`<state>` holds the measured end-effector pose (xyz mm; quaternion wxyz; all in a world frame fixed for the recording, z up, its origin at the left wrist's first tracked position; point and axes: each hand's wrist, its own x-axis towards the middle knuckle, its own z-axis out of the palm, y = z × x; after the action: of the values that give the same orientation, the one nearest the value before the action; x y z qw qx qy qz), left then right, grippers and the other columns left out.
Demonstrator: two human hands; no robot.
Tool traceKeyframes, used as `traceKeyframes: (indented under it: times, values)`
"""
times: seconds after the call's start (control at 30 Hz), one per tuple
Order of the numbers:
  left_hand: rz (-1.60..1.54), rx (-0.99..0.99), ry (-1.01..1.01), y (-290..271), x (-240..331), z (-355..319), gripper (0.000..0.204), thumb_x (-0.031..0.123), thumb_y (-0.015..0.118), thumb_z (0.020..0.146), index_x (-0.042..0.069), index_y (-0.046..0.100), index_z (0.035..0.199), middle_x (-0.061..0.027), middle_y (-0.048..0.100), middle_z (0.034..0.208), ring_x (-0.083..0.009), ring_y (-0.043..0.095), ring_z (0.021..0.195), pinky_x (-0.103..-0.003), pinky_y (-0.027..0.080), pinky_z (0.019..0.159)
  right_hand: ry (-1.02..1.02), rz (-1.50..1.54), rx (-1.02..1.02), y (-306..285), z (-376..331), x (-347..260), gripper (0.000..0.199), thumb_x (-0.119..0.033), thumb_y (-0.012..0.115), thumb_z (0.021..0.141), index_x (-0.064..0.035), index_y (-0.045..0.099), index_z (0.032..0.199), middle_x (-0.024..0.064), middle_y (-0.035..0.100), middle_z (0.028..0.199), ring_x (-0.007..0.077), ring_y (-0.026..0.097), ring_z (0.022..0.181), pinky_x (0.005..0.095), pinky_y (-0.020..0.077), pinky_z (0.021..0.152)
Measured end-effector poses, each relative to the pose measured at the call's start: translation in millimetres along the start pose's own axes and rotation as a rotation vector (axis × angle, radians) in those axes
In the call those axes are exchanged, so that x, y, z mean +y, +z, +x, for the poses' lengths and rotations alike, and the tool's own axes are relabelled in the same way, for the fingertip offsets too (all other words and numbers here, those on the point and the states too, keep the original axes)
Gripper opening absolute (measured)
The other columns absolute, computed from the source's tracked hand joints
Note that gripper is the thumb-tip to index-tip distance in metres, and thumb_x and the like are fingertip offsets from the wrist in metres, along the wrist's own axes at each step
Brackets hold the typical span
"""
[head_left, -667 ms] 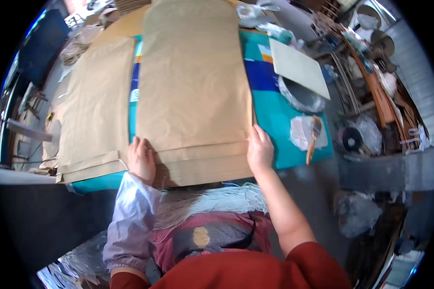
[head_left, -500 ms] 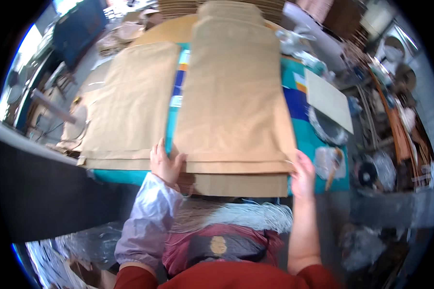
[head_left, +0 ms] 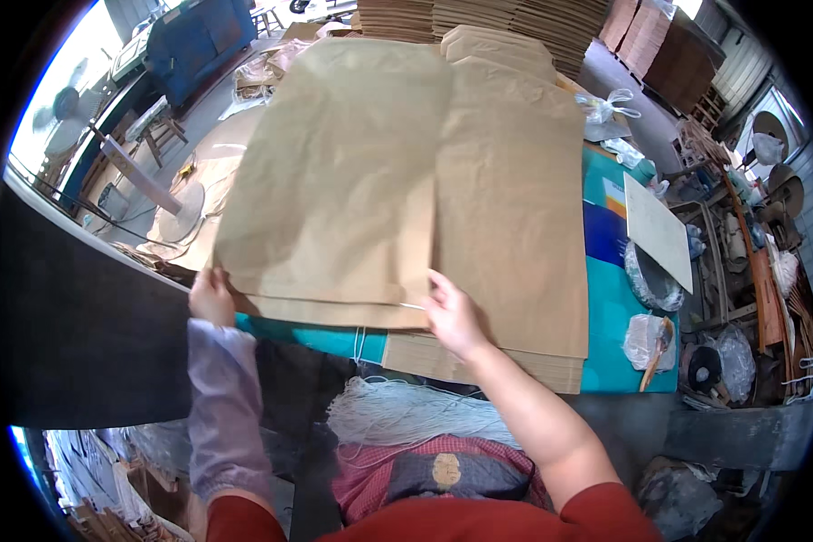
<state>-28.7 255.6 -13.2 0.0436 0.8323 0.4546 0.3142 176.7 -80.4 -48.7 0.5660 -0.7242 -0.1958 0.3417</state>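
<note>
A large brown kraft paper bag is stretched between my hands over the left part of the table. My left hand is closed on its near left corner. My right hand pinches the near right corner, where a short white thread-like end pokes out by the fingers. The bag's right edge overlaps a stack of similar paper bags, whose layered near edges show beside my right forearm. Whatever lies beneath the held bag is hidden.
A teal and blue sheet covers the table. On its right are a pale board, a clear plastic-wrapped ring and a brush on a whitish pad. A bundle of white string hangs at the near edge, by my lap.
The top paper bag has moved left from the right stack, carried by both hands, and now covers the left pile. My view has shifted slightly.
</note>
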Motion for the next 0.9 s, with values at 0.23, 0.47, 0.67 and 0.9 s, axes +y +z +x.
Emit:
traceKeyframes:
  times: [0.23,0.47,0.67,0.9]
  values:
    - [0.393,-0.282,-0.056,33.0,-79.3,73.7,0.020,0.017,0.055,0.088,0.001,0.056,0.099,-0.0219,0.065,0.093,-0.0385,0.063,0.090,-0.047,0.049,0.078,0.082,-0.282,-0.145,67.5,14.8,-44.1,0.056,-0.005,0.049,0.087,0.0033,0.032,0.140,0.0053,0.065,0.080,0.0116,0.060,0.056,0.0266,0.0490,0.054]
    - [0.030,-0.099,0.471,-17.9,40.9,-38.5,0.018,0.006,0.063,0.080,0.003,0.062,0.097,-0.0147,0.061,0.092,-0.0336,0.059,0.088,-0.041,0.048,0.075,-0.279,-0.406,-0.320,-82.9,-123.3,15.4,0.019,-0.013,0.066,0.083,0.0005,0.069,0.096,0.0134,0.068,0.091,0.0227,0.066,0.081,0.0325,0.0519,0.073]
    - [-0.504,-0.760,0.738,-37.2,119.1,-189.3,0.009,0.001,0.072,0.062,0.003,0.065,0.067,-0.0098,0.059,0.068,-0.0270,0.058,0.065,-0.036,0.047,0.057,0.139,-1.522,0.711,-308.2,-215.8,44.5,0.035,-0.002,0.054,0.082,-0.0118,0.064,0.115,0.0118,0.054,0.092,0.0320,0.059,0.086,0.0418,0.0478,0.073]
    - [-0.351,-1.121,0.873,-22.5,138.0,-274.7,0.012,0.014,0.068,0.069,0.008,0.066,0.079,-0.0066,0.060,0.081,-0.0263,0.060,0.079,-0.037,0.051,0.067,-0.102,-1.546,0.517,-341.7,-238.9,78.8,0.044,0.003,0.058,0.078,-0.0108,0.059,0.119,0.0113,0.056,0.092,0.0312,0.059,0.086,0.0407,0.0491,0.073]
